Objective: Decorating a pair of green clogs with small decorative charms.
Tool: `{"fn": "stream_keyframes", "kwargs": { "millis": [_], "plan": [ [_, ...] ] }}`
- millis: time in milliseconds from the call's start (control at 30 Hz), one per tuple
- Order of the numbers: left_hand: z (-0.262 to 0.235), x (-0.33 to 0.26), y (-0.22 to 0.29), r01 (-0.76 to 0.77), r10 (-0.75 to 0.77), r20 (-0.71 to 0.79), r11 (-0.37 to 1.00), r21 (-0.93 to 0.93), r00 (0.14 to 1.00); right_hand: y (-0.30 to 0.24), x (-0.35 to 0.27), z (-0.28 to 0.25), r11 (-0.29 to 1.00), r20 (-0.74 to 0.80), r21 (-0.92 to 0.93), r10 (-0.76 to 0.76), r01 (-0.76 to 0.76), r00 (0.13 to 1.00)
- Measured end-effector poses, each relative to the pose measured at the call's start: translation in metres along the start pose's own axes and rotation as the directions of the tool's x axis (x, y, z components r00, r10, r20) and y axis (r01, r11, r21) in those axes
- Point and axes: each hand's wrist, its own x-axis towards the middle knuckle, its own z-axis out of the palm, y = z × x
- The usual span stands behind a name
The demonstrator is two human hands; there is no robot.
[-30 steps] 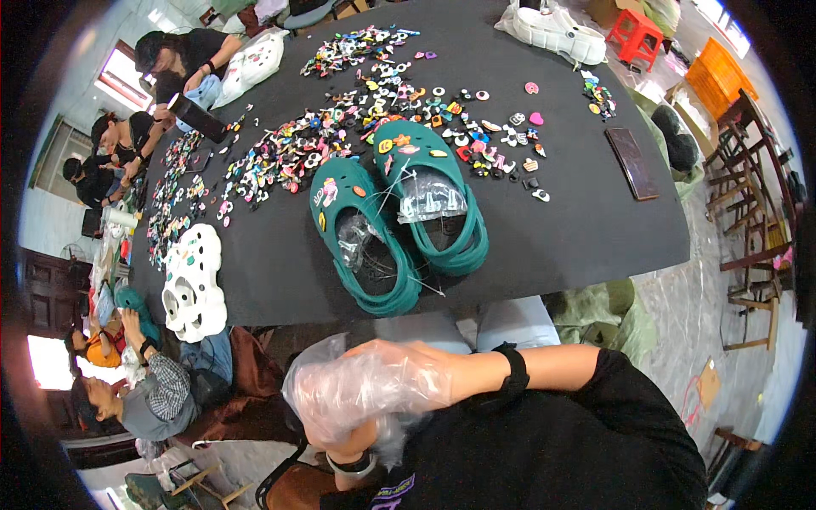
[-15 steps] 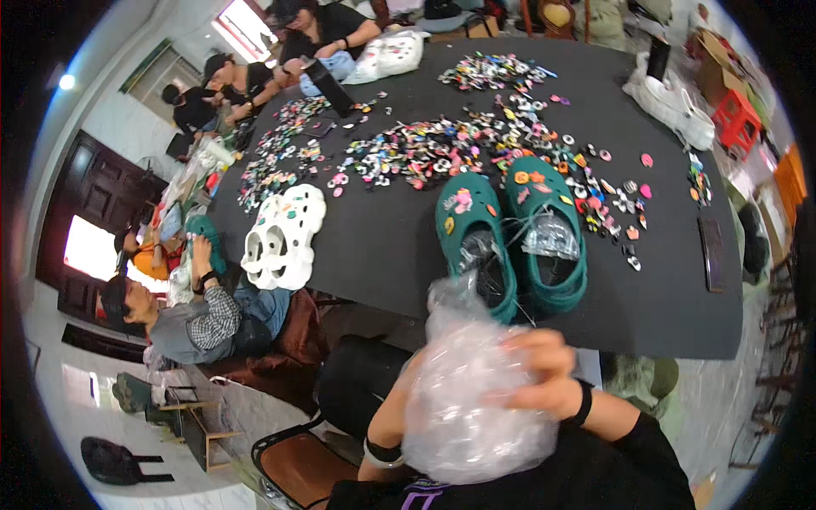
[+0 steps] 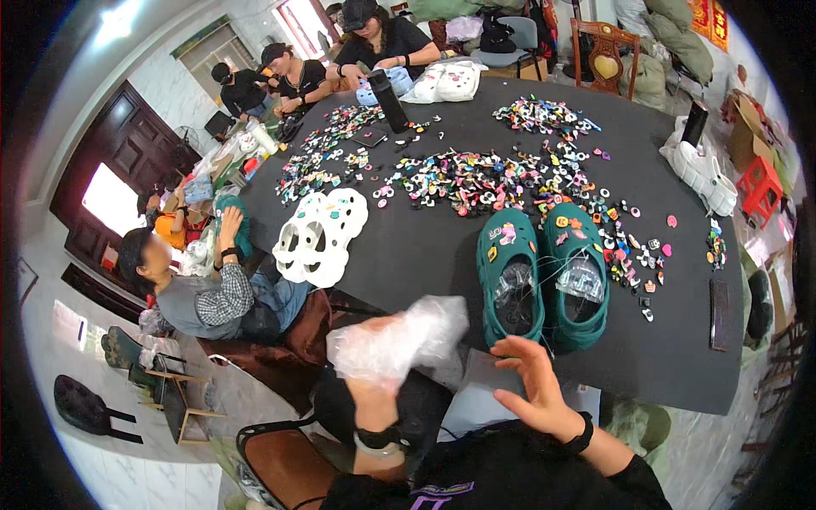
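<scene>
My left hand (image 3: 374,393) is closed around a crumpled clear plastic bag (image 3: 399,338), raised in front of my chest. My right hand (image 3: 537,387) is beside it with fingers spread, touching a thin clear plastic sheet (image 3: 486,371) near the table's front edge. Just beyond my hands a pair of dark green clogs (image 3: 542,274) stands on the black table (image 3: 425,255), each with small charms on the top and clear plastic stuffed inside.
Many small colourful charms (image 3: 501,178) are scattered across the table's middle and far side. White clogs (image 3: 319,236) lie at the left edge, another white pair (image 3: 704,170) at the right. A dark phone (image 3: 719,314) lies at the right. Several people sit at the left and far sides.
The view swung to the right, so the table shifted. The plastic bag moved from in front of both hands to my left hand alone, and my right hand came off it and spread open.
</scene>
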Motion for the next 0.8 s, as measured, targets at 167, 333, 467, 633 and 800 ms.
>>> {"fn": "stream_keyframes", "kwargs": {
  "millis": [167, 333, 467, 633, 800],
  "plan": [
    [0.015, 0.004, 0.000, -0.222, 0.150, 0.168, 0.770, 0.599, 0.974, -0.014, 0.003, -0.002, 0.996, -0.006, 0.012, -0.085, 0.085, 0.996],
    [0.005, -0.021, -0.016, 0.059, -0.348, 0.407, 0.816, 0.575, 0.844, -0.004, 0.013, 0.002, 0.833, 0.266, -0.497, -0.121, 0.243, 0.956],
    [0.007, -0.020, -0.007, 0.147, -0.493, 0.467, 0.786, 0.600, 0.734, -0.005, 0.014, -0.002, 0.883, 0.246, -0.443, -0.049, 0.157, 0.968],
    [-0.015, -0.035, -0.019, 0.344, -0.544, 0.369, 0.805, 0.483, 0.754, -0.019, 0.010, 0.005, 0.921, 0.105, -0.385, -0.021, 0.060, 0.994],
    [-0.012, -0.031, -0.030, -0.192, -0.085, 0.529, 0.874, 0.447, 0.844, -0.005, 0.000, 0.012, 0.995, 0.148, -0.100, 0.008, 0.007, 0.989]
  ]
}}
